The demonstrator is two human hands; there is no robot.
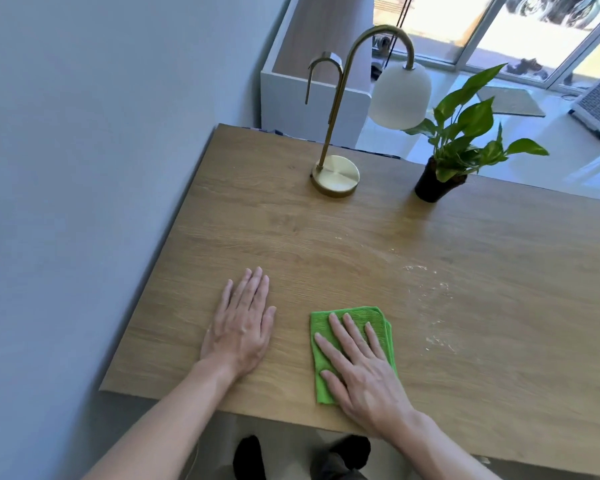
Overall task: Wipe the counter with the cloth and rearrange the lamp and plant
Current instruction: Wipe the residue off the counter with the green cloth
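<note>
Wood-grain tabletop [326,237] fills most of your view, with a plain grey wall [84,168] running along its left edge. Nearest you, below the near edge, your dark-socked feet [250,457] show on the floor. On the near part of the tabletop your left hand [241,325] lies flat, palm down, fingers straight and close together, holding nothing. Just to its right, apart from it, your right hand [357,365] presses flat on the folded green cloth [355,318], fingers spread and straight rather than curled around it; the cloth lies flat on the wood and pokes out beyond your fingertips and along both sides of the hand. Right of the cloth and a little farther out, pale crumbs or dust [426,289] are scattered over the surface. Farther away, near the far edge, the brass lamp [336,174] stands upright on its round base, its curved neck arching right to a white globe shade [400,95]. Right of the lamp, well apart from its base, the plant [465,133] sits in a dark pot [430,185], leaves reaching up close to the shade. Beyond the tabletop you see a white cabinet [291,95], a bright floor and large windows [499,26].
</note>
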